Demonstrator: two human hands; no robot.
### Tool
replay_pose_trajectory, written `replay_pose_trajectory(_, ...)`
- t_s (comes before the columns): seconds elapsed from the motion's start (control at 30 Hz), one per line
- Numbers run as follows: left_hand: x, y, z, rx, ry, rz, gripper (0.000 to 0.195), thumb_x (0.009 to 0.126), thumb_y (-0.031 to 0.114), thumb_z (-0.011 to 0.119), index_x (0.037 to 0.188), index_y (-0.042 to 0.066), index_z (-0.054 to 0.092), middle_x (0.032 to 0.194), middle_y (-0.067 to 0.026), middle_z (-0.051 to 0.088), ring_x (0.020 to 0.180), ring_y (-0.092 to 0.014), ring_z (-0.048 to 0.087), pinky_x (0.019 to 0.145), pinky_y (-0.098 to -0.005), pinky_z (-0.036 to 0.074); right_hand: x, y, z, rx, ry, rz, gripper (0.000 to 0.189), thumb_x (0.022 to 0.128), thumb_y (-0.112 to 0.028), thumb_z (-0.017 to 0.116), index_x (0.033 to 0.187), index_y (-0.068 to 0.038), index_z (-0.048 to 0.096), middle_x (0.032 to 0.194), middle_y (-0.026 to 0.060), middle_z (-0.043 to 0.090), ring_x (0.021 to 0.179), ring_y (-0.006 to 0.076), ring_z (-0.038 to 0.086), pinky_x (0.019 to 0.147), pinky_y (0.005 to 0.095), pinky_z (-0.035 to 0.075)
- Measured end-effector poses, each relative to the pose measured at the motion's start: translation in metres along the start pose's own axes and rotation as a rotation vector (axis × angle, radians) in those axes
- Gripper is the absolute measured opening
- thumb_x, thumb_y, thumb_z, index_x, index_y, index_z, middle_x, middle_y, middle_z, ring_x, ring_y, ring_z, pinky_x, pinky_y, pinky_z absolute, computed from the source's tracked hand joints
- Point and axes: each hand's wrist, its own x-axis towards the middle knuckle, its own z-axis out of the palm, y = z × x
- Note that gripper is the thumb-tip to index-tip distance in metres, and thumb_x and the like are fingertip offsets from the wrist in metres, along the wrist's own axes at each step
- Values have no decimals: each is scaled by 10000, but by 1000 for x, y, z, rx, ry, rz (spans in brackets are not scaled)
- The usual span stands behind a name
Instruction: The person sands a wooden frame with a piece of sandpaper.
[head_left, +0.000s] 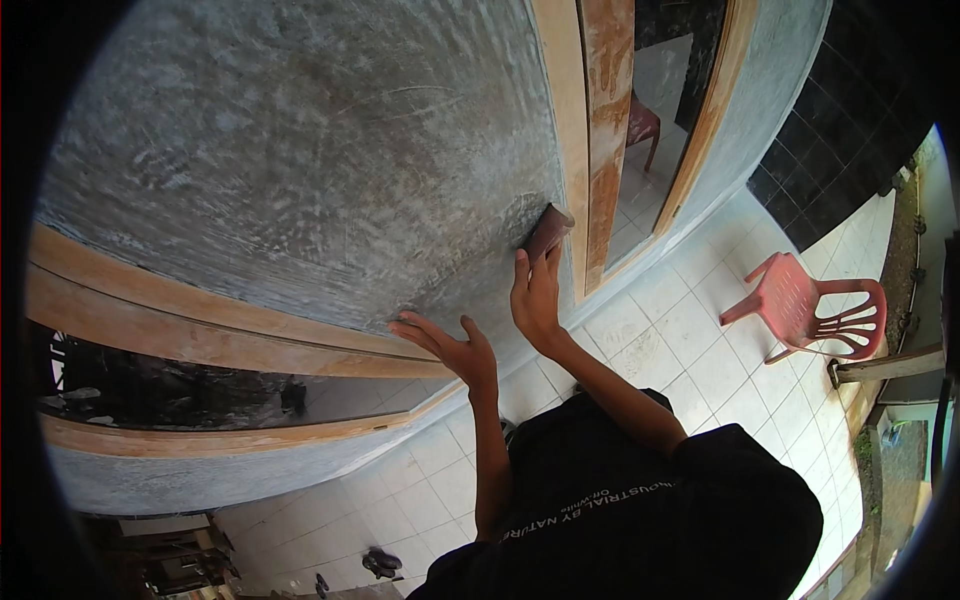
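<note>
A curled piece of brown sandpaper (548, 231) is pressed to the grey plastered wall (315, 150), close to the wooden frame on the right. My right hand (538, 300) grips it from below, thumb on its left side and fingers along it. Whether a block sits inside the sandpaper is hidden. Lower and to the left, my left hand (452, 351) has its fingers apart and holds nothing. Its fingertips lie at the wall, just above the lower-left wooden frame (300, 337). The plaster shows pale, streaky patches and curved scratch marks.
A wooden window frame (574, 150) with dark glass (660, 112) stands to the right; another dark pane (187, 386) lies lower left. On the white tiled floor (645, 330) stands a red plastic chair (795, 300). Black footwear (381, 562) lies near the bottom.
</note>
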Motion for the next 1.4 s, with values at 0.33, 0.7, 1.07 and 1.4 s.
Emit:
replay_pose_trajectory(0.33, 1, -1, 4, 4, 26, 12, 955, 805, -30, 577, 1543, 41, -24, 1578, -244, -168, 1472, -410, -77, 1186, -514, 69, 9, -2, -6, 14, -17, 15, 573, 1049, -299, 369, 1434, 113, 269, 1495, 382, 154, 1377, 545, 195, 1126, 520, 232)
replay_pose_trajectory(0.7, -4, -1, 4, 24, 18, -2, 979, 791, -52, 587, 1550, 73, -19, 1589, -214, -159, 1478, -394, -54, 1196, -495, 86, -1, 5, -8, 24, -107, 26, 633, 1052, -325, 343, 1465, 119, 163, 1495, 408, 116, 1393, 564, 133, 1151, 540, 175)
replay_pose_trajectory(1.07, -7, -14, -10, -95, -86, 51, 913, 807, -30, 573, 1548, 45, 45, 1599, -214, -108, 1478, -399, -37, 1189, -519, 89, 3, 15, -9, 53, -32, 73, 506, 1051, -296, 373, 1393, 76, 342, 1458, 348, 248, 1326, 519, 282, 1089, 499, 283)
replay_pose_trajectory(1.4, 36, 10, -50, -54, 74, 129, 870, 837, 16, 581, 1557, 115, 105, 1610, -190, -46, 1482, -370, 33, 1194, -514, 123, -2, 12, -4, 106, -50, 129, 530, 1047, -288, 379, 1402, 102, 324, 1468, 355, 244, 1311, 531, 333, 1071, 503, 332)
